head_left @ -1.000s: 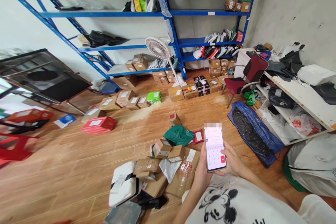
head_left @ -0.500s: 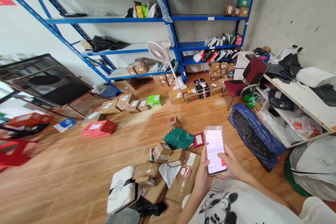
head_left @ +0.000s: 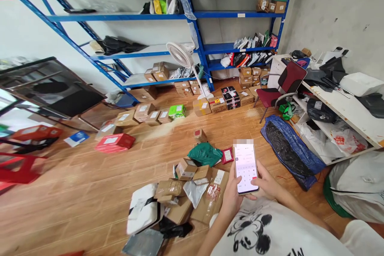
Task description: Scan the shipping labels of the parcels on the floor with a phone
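A smartphone (head_left: 245,164) with a lit white screen and a keypad is held upright in front of my body. My left hand (head_left: 233,190) wraps its left side and lower edge, the thumb lying at the keypad's left. From the other side my right hand (head_left: 265,180) grips the phone, its thumb over the lower right of the screen near a red key. Beyond the phone lie a small dark red parcel (head_left: 227,155) and a green plastic bag (head_left: 205,154). Left of my hands a large cardboard box (head_left: 210,202) lies among several parcels.
Blue metal shelves (head_left: 120,17) with parcels span the back wall. A white fan (head_left: 181,55) stands before them, by a row of boxes. To the right are a red chair (head_left: 270,94), a white desk (head_left: 345,108) and a blue-and-black bundle (head_left: 288,148). A red box (head_left: 115,143) sits left.
My right thumb has moved down from the middle of the keypad to its lower right, over the red key. Both hands still hold the phone. The camera view has tilted slightly downward.
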A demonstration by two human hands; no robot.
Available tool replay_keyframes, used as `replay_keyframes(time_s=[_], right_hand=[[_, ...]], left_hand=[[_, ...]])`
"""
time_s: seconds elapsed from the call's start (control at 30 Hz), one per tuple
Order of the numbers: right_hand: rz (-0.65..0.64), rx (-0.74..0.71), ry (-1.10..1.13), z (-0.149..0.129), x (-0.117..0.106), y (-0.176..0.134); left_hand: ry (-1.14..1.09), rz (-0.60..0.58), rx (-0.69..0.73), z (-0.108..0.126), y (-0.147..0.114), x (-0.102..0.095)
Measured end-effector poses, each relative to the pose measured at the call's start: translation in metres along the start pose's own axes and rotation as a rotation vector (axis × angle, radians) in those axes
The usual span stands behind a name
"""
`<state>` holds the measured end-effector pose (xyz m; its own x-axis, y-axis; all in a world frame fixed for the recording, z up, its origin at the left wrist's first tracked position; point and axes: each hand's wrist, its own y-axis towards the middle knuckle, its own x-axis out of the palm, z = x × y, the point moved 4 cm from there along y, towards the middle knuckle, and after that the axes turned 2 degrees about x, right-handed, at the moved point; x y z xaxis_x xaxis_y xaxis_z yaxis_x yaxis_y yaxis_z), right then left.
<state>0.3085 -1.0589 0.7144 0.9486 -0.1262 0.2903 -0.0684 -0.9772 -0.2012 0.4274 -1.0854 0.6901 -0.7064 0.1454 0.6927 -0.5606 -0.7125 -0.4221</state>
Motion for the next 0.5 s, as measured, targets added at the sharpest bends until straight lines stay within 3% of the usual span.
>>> replay_keyframes(time_s=[0.2, 0.5], right_hand=[[0.069, 0.025, 0.031, -0.002, 0.002, -0.001], [0.127, 0.07, 0.108, 0.001, 0.008, -0.004]], left_hand=[[-0.074, -0.056, -0.008, -0.013, 0.005, -0.012], [0.038, -0.068, -0.062, 0.005, -0.013, -0.002]])
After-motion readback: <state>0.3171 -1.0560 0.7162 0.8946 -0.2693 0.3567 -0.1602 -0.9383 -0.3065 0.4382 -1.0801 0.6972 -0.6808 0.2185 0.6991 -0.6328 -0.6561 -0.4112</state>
